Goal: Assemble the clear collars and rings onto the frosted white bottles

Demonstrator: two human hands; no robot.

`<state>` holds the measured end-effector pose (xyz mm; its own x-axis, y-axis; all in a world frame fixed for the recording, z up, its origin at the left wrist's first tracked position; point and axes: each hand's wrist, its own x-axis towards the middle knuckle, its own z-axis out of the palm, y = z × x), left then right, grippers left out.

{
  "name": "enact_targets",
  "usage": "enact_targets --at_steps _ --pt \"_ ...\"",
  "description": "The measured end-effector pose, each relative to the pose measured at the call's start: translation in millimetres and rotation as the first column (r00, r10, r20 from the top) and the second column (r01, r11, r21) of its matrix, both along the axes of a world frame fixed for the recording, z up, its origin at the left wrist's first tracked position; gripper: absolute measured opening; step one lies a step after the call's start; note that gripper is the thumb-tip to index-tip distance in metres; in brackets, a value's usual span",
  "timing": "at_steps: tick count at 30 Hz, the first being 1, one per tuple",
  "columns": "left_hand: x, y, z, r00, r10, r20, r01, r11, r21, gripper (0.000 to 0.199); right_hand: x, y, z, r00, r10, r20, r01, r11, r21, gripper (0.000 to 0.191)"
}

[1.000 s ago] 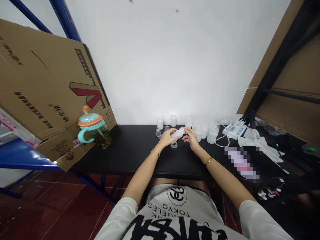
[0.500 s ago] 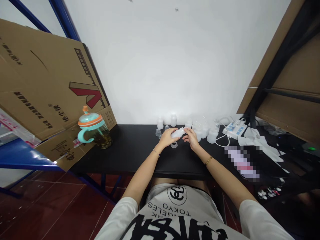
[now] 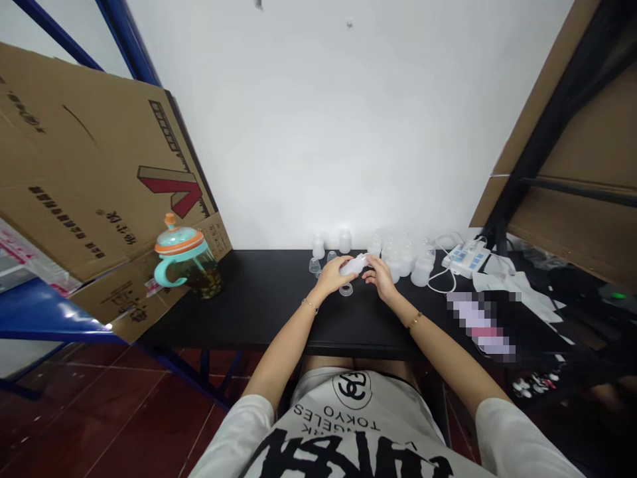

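Observation:
My left hand (image 3: 332, 277) is wrapped round a small translucent white baby bottle (image 3: 352, 266), which lies tilted with its neck to the right. The fingertips of my right hand (image 3: 381, 276) pinch the neck end of the same bottle; any small part between them is too small to make out. On the black table just below the bottle lies a clear ring (image 3: 346, 289). Small clear domed caps (image 3: 314, 265) stand left of my left hand. Several similar bottles (image 3: 422, 271), some with clear tops, are grouped to the right of my right hand.
Two bottles (image 3: 345, 240) stand by the white wall. A teal and orange jug (image 3: 186, 259) is at the left, beside a large cardboard sheet (image 3: 99, 166). At the right are a power strip (image 3: 466, 257) with white cables, crumpled white sheets (image 3: 530, 292) and a blurred-out item (image 3: 480, 325).
The view has shifted very slightly. Both hands stay on the bottle, with only a tiny movement of the right fingers at its neck.

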<state>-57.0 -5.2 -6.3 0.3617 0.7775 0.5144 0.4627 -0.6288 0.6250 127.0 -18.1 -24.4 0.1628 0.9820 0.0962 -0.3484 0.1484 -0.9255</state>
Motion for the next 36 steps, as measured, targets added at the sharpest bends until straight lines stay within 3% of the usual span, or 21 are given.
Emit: enact_targets --at_steps 17,36 --pt "-0.4 4.4 -1.9 0.999 -0.02 0.033 0.023 0.995 -0.099 0.05 -0.9 -2.2 2.1 1.0 -0.009 -0.01 0.009 1.0 0.016 0.029" --pt "-0.8 3.9 -1.6 0.999 -0.028 0.041 0.032 0.994 -0.105 0.05 -2.1 -3.5 4.4 1.0 -0.02 -0.001 0.02 1.0 0.022 0.029"
